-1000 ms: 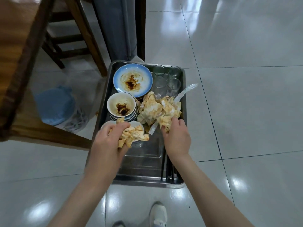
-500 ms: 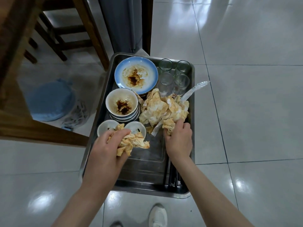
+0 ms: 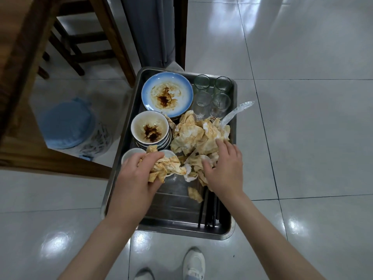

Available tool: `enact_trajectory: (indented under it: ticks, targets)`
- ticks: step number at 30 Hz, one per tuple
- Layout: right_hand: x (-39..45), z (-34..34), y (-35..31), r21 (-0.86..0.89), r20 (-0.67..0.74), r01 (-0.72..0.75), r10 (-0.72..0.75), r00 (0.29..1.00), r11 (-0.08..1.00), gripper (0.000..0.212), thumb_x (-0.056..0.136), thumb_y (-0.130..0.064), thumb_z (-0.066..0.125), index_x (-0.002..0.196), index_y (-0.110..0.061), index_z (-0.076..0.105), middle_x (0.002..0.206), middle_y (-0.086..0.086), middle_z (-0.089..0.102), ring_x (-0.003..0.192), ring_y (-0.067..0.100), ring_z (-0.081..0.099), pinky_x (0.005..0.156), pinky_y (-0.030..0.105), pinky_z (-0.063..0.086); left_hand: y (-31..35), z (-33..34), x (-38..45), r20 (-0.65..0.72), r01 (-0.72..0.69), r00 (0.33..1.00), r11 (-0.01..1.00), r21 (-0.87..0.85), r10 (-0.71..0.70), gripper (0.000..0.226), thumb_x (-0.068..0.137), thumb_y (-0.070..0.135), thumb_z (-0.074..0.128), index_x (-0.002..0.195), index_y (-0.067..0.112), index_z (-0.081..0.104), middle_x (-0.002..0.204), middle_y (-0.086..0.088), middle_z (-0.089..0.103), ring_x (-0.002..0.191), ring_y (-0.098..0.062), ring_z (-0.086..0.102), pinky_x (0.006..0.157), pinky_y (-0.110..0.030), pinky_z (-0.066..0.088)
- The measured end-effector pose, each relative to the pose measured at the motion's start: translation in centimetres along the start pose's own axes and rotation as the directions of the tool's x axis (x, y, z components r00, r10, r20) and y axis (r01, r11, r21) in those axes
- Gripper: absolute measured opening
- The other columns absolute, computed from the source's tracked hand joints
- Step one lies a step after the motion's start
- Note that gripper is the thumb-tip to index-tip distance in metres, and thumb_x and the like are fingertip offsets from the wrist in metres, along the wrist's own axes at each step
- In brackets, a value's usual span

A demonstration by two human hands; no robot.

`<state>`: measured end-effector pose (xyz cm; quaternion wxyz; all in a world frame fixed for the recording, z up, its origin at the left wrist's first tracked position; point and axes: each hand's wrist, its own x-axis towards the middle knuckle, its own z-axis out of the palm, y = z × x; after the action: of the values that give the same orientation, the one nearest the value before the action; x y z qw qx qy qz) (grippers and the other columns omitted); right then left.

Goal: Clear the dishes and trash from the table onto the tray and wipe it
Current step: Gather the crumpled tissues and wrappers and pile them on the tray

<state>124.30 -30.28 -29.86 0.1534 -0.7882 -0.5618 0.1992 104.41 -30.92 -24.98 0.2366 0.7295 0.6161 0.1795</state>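
A steel tray stands below me, holding a stained blue-rimmed plate, a stack of dirty bowls, several glasses, small white cups and black chopsticks. A heap of stained crumpled napkins lies in the tray's middle, with a clear plastic wrapper poking out. My left hand grips a wad of stained napkin over the cups. My right hand has its fingers curled round the near side of the napkin heap.
The wooden table's edge runs along the left, with a chair behind it. A bin with a blue liner stands on the tiled floor left of the tray. My white shoe is near the bottom edge.
My right hand has spread wider and pulled part of the napkin heap toward the tray's near side; a scrap has dropped onto the tray floor. My left hand keeps its wad.
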Motion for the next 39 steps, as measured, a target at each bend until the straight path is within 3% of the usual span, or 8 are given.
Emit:
enact_trajectory:
  ticks: [7, 10, 16, 24, 27, 32, 36, 39]
  targets:
    - [-0.1, -4.0, 1.3, 0.052, -0.012, 0.048, -0.048, 0.999, 0.997, 0.043, 0.087, -0.019, 0.057, 0.129, -0.011, 0.052, 0.127, 0.006, 0.055, 0.123, 0.024, 0.04, 0.104, 0.039, 0.036, 3.0, 2.1, 2.9, 0.117, -0.178, 0.98, 0.974, 0.142, 0.163, 0.068, 0.059, 0.002, 0.083, 0.121, 0.017, 0.06, 0.101, -0.006, 0.059, 0.097, -0.025, 0.05, 0.079, -0.03, 0.04]
    - [-0.2, -4.6, 2.0, 0.038, 0.006, 0.083, -0.084, 0.996, 0.996, 0.043, 0.086, -0.017, 0.058, 0.129, -0.011, 0.052, 0.125, 0.005, 0.056, 0.122, 0.023, 0.041, 0.103, 0.037, 0.036, 3.9, 3.6, 4.7, 0.197, -0.296, 0.946, 0.934, 0.201, 0.257, 0.079, 0.06, 0.006, 0.083, 0.131, 0.014, 0.05, 0.103, -0.006, 0.058, 0.095, -0.024, 0.051, 0.084, -0.034, 0.048]
    - [0.2, -5.2, 3.1, 0.035, -0.034, 0.142, -0.141, 0.989, 0.989, 0.042, 0.081, -0.01, 0.064, 0.122, -0.003, 0.057, 0.116, 0.011, 0.061, 0.113, 0.03, 0.049, 0.098, 0.039, 0.042, 4.3, 6.5, 6.3, 0.369, -0.451, 0.863, 0.856, 0.254, 0.346, 0.08, 0.067, 0.002, 0.077, 0.138, 0.009, 0.041, 0.111, -0.008, 0.058, 0.108, -0.024, 0.051, 0.098, -0.032, 0.039]
    - [0.7, -5.4, 3.3, 0.048, -0.026, 0.165, -0.164, 0.986, 0.985, 0.04, 0.08, -0.008, 0.065, 0.119, -0.001, 0.058, 0.115, 0.014, 0.062, 0.112, 0.032, 0.051, 0.097, 0.044, 0.044, 4.4, 7.9, 6.6, 0.395, -0.457, 0.863, 0.819, 0.348, 0.315, 0.094, 0.072, 0.028, 0.076, 0.147, 0.021, 0.021, 0.132, 0.003, 0.053, 0.132, -0.023, 0.034, 0.113, -0.042, 0.015]
    - [0.8, -5.6, 3.0, 0.04, -0.018, 0.17, -0.169, 0.985, 0.985, 0.042, 0.081, -0.009, 0.065, 0.121, -0.003, 0.057, 0.116, 0.012, 0.061, 0.113, 0.031, 0.051, 0.098, 0.043, 0.043, 4.2, 7.9, 6.5, 0.409, -0.432, 0.872, 0.818, 0.381, 0.27, 0.104, 0.07, 0.05, 0.073, 0.149, 0.027, 0.01, 0.148, 0.006, 0.035, 0.141, -0.023, 0.018, 0.113, -0.044, 0.004]
    - [0.5, -6.4, 2.0, 0.035, 0.008, 0.184, -0.184, 0.983, 0.982, 0.043, 0.083, -0.011, 0.062, 0.125, -0.005, 0.055, 0.119, 0.01, 0.06, 0.115, 0.028, 0.048, 0.101, 0.038, 0.039, 3.4, 6.3, 6.0, 0.385, -0.395, 0.892, 0.821, 0.412, 0.236, 0.11, 0.067, 0.061, 0.068, 0.149, 0.032, 0.0, 0.156, 0.004, 0.015, 0.144, -0.025, 0.003, 0.109, -0.045, -0.01]
    - [0.6, -7.6, 0.9, 0.033, 0.016, 0.203, -0.203, 0.979, 0.979, 0.044, 0.084, -0.013, 0.06, 0.127, -0.006, 0.053, 0.122, 0.01, 0.058, 0.117, 0.027, 0.045, 0.102, 0.04, 0.039, 3.5, 4.9, 6.2, 0.39, -0.365, 0.894, 0.865, 0.345, 0.221, 0.109, 0.07, 0.062, 0.065, 0.149, 0.032, -0.004, 0.157, 0.004, 0.007, 0.144, -0.021, -0.005, 0.114, -0.042, -0.004]
    - [0.5, -8.0, 0.1, 0.033, 0.001, 0.22, -0.22, 0.975, 0.975, 0.045, 0.084, -0.012, 0.06, 0.128, -0.007, 0.053, 0.122, 0.009, 0.058, 0.117, 0.026, 0.045, 0.102, 0.039, 0.039, 4.4, 4.6, 6.1, 0.352, -0.295, 0.909, 0.941, 0.167, 0.222, 0.108, 0.069, 0.048, 0.074, 0.149, 0.031, 0.004, 0.156, 0.001, 0.012, 0.144, -0.019, -0.002, 0.115, -0.035, 0.008]
